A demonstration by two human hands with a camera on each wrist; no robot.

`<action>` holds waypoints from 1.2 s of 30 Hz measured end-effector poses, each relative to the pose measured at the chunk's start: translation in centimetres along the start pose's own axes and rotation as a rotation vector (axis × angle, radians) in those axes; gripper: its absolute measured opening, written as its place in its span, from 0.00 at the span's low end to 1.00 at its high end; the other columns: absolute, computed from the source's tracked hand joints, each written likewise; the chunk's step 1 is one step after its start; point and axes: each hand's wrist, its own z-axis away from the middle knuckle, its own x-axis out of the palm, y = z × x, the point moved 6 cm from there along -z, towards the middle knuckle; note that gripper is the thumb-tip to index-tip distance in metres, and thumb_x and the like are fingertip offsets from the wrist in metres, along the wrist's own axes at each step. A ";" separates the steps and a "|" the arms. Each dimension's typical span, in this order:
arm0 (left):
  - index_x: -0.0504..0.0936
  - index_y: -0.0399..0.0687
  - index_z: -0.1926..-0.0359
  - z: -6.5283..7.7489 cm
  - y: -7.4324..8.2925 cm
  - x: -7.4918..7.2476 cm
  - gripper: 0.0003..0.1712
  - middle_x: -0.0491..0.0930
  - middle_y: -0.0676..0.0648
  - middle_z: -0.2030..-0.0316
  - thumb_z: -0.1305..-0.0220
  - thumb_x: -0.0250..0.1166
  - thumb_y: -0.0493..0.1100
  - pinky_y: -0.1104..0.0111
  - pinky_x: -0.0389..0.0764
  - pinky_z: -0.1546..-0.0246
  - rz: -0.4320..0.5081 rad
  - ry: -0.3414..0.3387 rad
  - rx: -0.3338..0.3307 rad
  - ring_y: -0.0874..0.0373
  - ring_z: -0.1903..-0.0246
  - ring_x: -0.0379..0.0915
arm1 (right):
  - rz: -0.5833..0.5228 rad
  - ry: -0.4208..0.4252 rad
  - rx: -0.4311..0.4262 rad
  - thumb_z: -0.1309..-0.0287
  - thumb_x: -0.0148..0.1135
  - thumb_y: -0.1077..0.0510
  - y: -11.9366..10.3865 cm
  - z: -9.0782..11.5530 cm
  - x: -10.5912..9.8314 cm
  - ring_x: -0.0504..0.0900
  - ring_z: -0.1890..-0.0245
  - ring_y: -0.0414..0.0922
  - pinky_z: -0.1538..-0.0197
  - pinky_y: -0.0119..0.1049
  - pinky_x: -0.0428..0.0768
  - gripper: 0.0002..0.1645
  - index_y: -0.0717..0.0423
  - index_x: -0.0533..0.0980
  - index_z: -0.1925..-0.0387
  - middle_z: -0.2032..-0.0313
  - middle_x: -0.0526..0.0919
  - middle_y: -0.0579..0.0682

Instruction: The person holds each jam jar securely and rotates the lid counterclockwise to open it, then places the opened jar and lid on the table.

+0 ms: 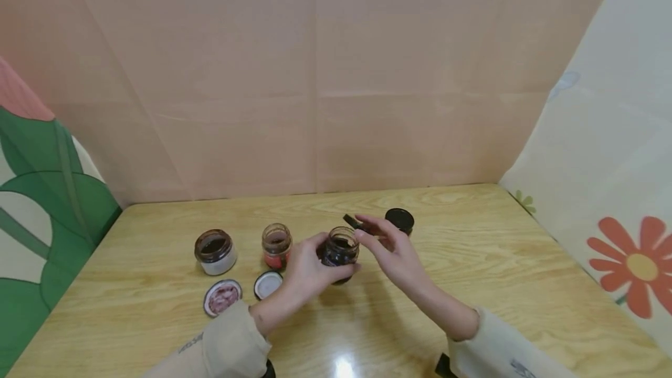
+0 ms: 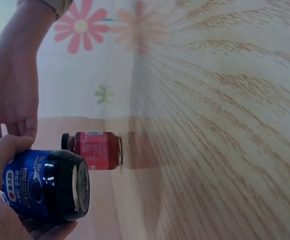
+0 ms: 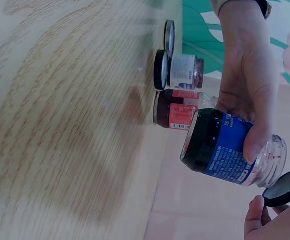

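In the head view my left hand (image 1: 304, 273) grips an uncapped glass jar (image 1: 340, 254) with dark contents. The jar's blue label (image 3: 230, 145) shows in the right wrist view, and its base is off the table. My right hand (image 1: 394, 252) pinches a black screw lid (image 3: 287, 187) by its edge, tilted just beside the jar's open mouth. In the left wrist view the lid is mostly hidden behind my left hand (image 2: 2, 165).
An open red-labelled jar (image 1: 276, 247) and an open white-labelled jar (image 1: 216, 252) stand to the left. Before them lie a pale-lined lid (image 1: 268, 284) and a jam-smeared lid (image 1: 223, 297). A black-lidded red jar (image 2: 95, 150) stands behind my right hand.
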 end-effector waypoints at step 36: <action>0.80 0.43 0.49 -1.4 -2.1 0.4 0.35 0.84 0.45 0.55 0.60 0.79 0.49 0.56 0.76 0.49 0.089 0.042 -0.171 0.51 0.53 0.78 | -0.280 -0.098 0.462 0.28 0.42 0.42 4.3 0.8 -0.5 0.79 0.66 0.38 0.58 0.32 0.75 0.33 0.68 0.68 0.43 0.62 0.80 0.49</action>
